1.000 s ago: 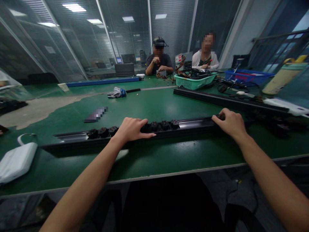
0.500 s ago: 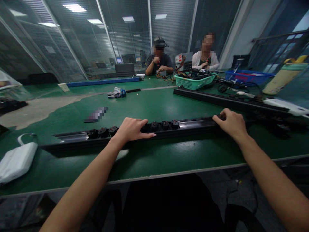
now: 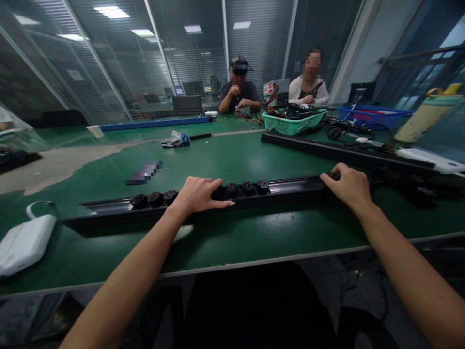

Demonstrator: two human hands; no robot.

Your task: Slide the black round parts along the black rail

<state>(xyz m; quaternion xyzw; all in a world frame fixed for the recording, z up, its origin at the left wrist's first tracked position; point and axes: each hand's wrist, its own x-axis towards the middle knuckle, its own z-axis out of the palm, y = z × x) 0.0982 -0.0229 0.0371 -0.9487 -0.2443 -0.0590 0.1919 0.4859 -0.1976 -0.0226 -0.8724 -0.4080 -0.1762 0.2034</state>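
A long black rail [image 3: 290, 186] lies across the green table [image 3: 236, 160] in front of me, with several small black round parts [image 3: 249, 187] seated in its channel. My left hand [image 3: 199, 195] rests on the rail near its middle, fingers curled over the top and thumb stretched along the front. My right hand [image 3: 348, 185] grips the rail further right, fingers wrapped over its far edge. More black parts [image 3: 154, 198] sit in the channel to the left of my left hand.
A second black rail [image 3: 327, 151] lies behind. A white pouch [image 3: 23, 242] sits at the left near the table edge. A green basket [image 3: 292, 122], blue tray [image 3: 370, 115] and cables lie at the back right. Two people sit at the far side.
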